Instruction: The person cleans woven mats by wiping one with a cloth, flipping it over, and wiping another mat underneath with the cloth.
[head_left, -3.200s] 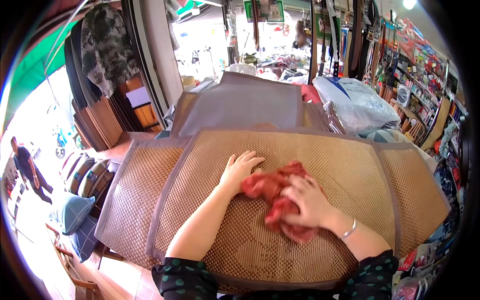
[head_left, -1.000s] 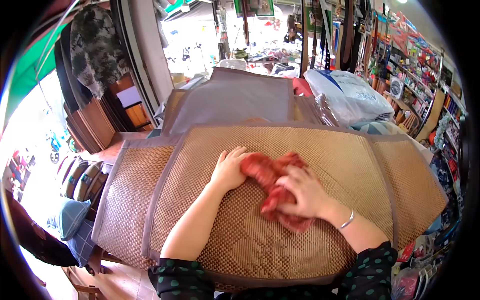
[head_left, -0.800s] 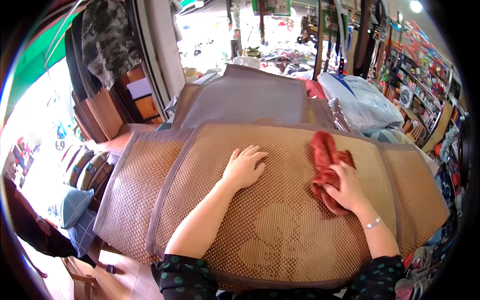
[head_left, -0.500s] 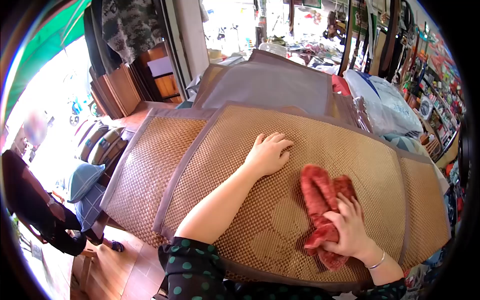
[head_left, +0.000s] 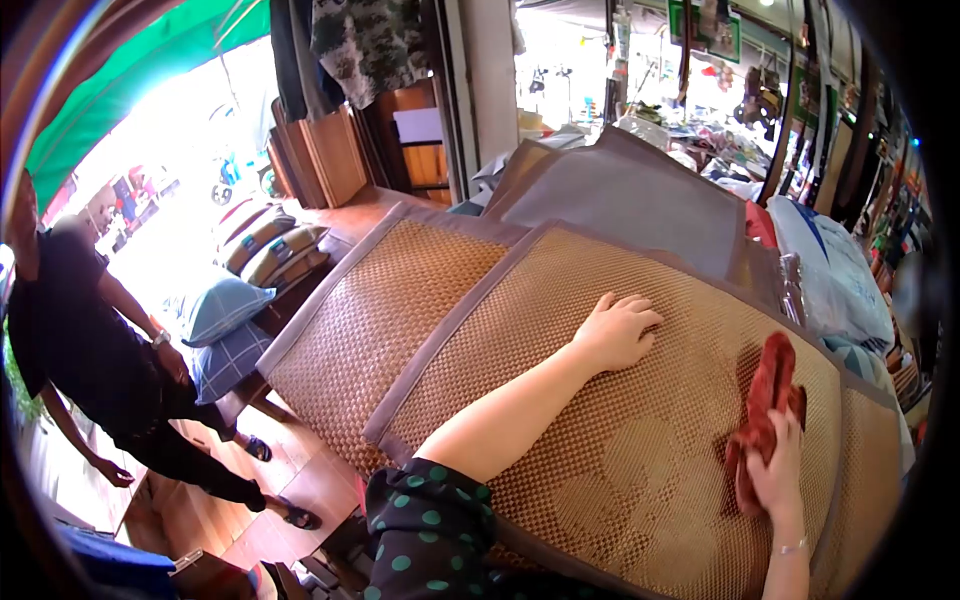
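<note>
A woven tan mat (head_left: 650, 440) with a grey-brown cloth border lies spread out in front of me, a pale flower-like pattern showing on it. My left hand (head_left: 618, 332) rests palm down on its upper middle, fingers stretched out and holding nothing. Toward the mat's right side, my right hand (head_left: 778, 472) is closed on a crumpled red cloth (head_left: 768, 385) against the woven surface. Part of the cloth is hidden under the fingers. A second woven mat (head_left: 390, 290) sticks out at the left beneath the first.
Behind lie mats with a grey underside (head_left: 630, 205) and plastic-wrapped goods (head_left: 825, 270). To the left, cushions (head_left: 225, 305) are stacked beside a person (head_left: 120, 340) in dark clothes on the tiled floor. Belts hang at the right.
My view has turned left, so the mats appear farther right. My right hand has moved with the red cloth toward the mat's right side. The person at left is more fully in view.
</note>
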